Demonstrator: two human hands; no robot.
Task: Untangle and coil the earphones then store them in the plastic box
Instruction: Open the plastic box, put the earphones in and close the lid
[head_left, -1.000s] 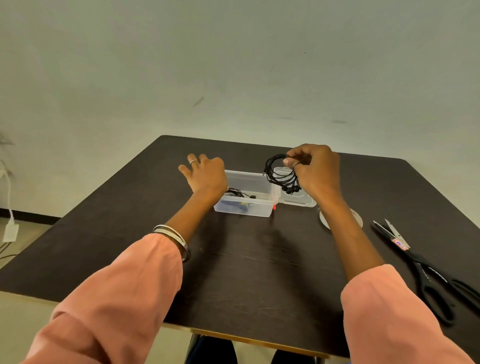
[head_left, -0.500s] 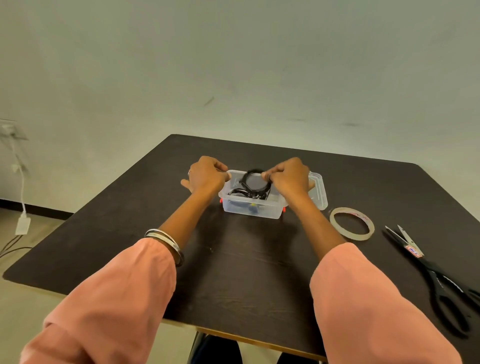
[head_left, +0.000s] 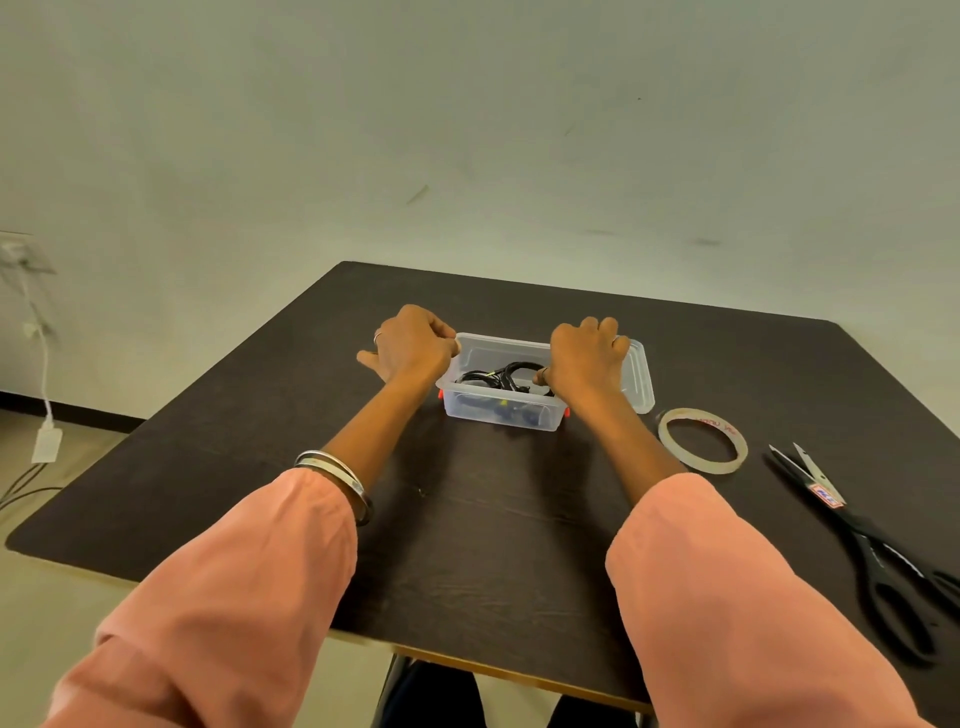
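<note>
Earphones (head_left: 506, 375) in plastic box (head_left: 501, 415), no legible txt.

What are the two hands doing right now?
Left hand: fingers curled on the left rim of the clear plastic box.
Right hand: fingers curled over the box's right side; what it grips cannot be told.

Nothing here can be read. The tape roll (head_left: 702, 440) near the table's right edge carries faint red print, too blurred. The scissors (head_left: 872, 545) bear a small unreadable sticker.
</note>
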